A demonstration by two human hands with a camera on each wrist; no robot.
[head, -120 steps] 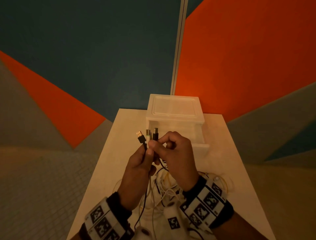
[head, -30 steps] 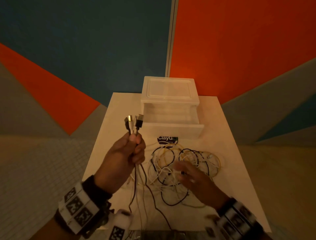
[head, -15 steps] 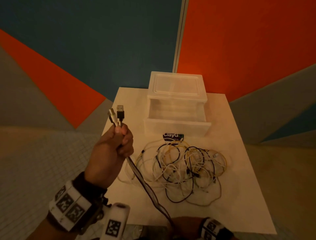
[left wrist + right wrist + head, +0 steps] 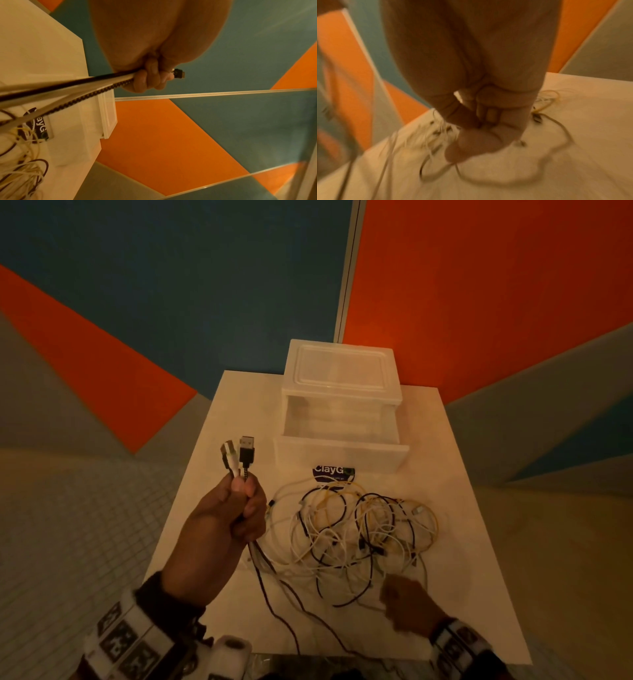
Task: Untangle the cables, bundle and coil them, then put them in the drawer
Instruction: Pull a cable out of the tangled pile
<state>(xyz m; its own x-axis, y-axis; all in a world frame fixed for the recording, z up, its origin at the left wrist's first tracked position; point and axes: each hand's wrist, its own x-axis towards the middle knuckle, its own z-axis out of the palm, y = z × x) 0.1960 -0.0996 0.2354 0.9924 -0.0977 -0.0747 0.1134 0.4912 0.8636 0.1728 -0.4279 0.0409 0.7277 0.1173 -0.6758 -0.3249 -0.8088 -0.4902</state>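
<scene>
My left hand (image 4: 241, 501) is raised over the table's left side and grips three cable ends. Their USB plugs (image 4: 239, 455) stick up above the fist, and the cables hang down from it toward the table's near edge. In the left wrist view the left hand (image 4: 150, 79) is closed round those cables (image 4: 68, 93). A tangle of white, black and yellow cables (image 4: 359, 529) lies mid-table. My right hand (image 4: 397, 597) sits at the tangle's near right edge with curled fingers. The right wrist view is blurred and shows the right hand (image 4: 488, 121) as a fist with no cable seen inside.
A translucent white drawer unit (image 4: 342, 371) stands at the back of the white table (image 4: 462, 577), its drawer (image 4: 342, 457) pulled open. A dark "ClayG" sticker (image 4: 334, 472) lies just in front of it. The table edges drop to tiled floor on both sides.
My right hand has come back up from the near edge to the tangle's near right side. The cables it pulled taut now hang slack from the left hand, which has hardly moved.
</scene>
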